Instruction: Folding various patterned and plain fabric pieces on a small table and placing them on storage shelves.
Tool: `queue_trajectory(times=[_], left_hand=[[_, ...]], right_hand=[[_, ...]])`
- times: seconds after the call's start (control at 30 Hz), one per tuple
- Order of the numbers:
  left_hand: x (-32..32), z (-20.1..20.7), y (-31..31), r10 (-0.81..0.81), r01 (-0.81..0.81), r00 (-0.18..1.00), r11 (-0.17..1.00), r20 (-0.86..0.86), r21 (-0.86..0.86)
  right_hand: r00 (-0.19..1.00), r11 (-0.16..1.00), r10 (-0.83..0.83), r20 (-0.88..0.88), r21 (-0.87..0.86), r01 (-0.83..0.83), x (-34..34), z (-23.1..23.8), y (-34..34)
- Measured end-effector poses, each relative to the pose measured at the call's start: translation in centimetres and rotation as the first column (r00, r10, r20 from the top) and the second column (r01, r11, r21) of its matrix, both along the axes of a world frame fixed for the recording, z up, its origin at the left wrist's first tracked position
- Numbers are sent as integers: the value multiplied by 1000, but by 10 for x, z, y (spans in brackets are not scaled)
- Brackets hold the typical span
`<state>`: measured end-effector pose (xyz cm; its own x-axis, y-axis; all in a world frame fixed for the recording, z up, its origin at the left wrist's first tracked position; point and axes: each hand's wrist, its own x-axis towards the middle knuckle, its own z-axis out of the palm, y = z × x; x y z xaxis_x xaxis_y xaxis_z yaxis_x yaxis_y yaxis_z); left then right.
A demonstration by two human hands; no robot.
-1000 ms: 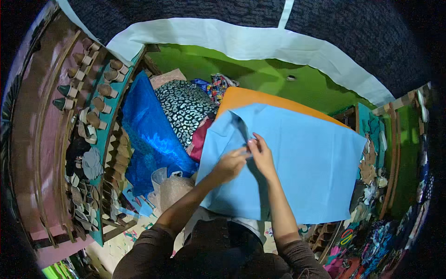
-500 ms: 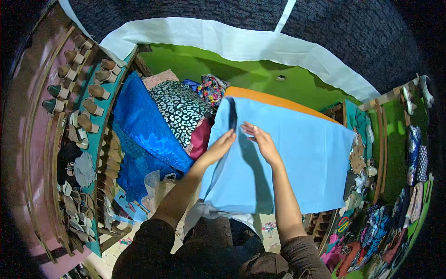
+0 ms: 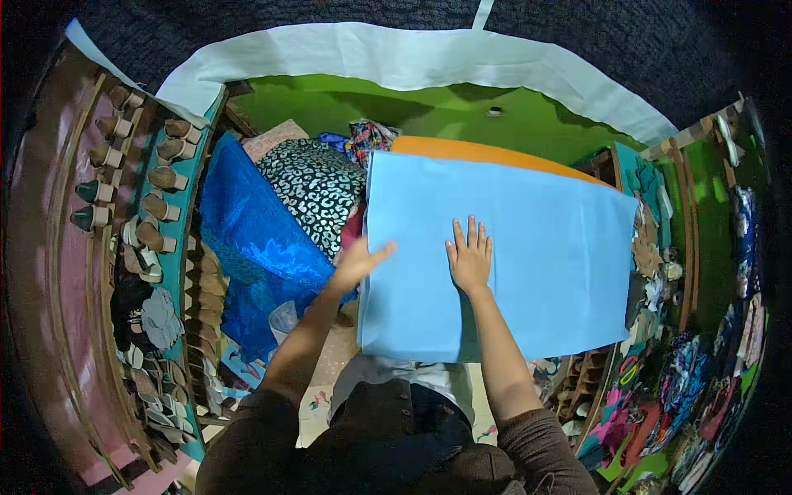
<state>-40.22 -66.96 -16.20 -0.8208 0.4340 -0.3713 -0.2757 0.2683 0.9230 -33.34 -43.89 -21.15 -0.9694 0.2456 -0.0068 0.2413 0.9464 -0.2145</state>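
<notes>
A large light-blue sheet (image 3: 536, 247), which looks like cloth or soft sheet material, lies flat before me over an orange sheet (image 3: 487, 155) that shows along its far edge. On the blue surface, left of its middle, my right hand (image 3: 471, 262) rests palm down with the fingers spread. My left hand (image 3: 360, 262) is at the sheet's left edge, the thumb standing apart over the blue; it is slightly blurred and its other fingers are only partly distinct. I see nothing held in either hand.
At left, shiny blue fabric (image 3: 264, 235) and a leopard-patterned bundle (image 3: 309, 186) lie beside the sheet, with a clear plastic cup (image 3: 283, 318) nearer me. A teal rack of shoe forms (image 3: 165, 177) stands further left. Scissors (image 3: 629, 370) and cloth scraps (image 3: 681, 371) are at right.
The blue sheet's raised left part, with the dark gap beside it, now lies flat. My right hand has come down onto it, and my left hand has moved left to its edge.
</notes>
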Motion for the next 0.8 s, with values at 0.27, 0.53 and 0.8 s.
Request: queue_trajectory(times=[0.27,0.53,0.8], left_hand=[[80,-27,-51,-15,103,929,970,369,-219],[124,-24,-37,51,-46,967,999,251,-23],[196,-54,-74,57,-57,998,998,21,-29]], right_hand=[[998,1000,16,-59,22,-14,-8,4,-14],[997,999,49,-55,11,-48,-10,0,-11],[991,993,113,66,-38,-111,4,5,11]])
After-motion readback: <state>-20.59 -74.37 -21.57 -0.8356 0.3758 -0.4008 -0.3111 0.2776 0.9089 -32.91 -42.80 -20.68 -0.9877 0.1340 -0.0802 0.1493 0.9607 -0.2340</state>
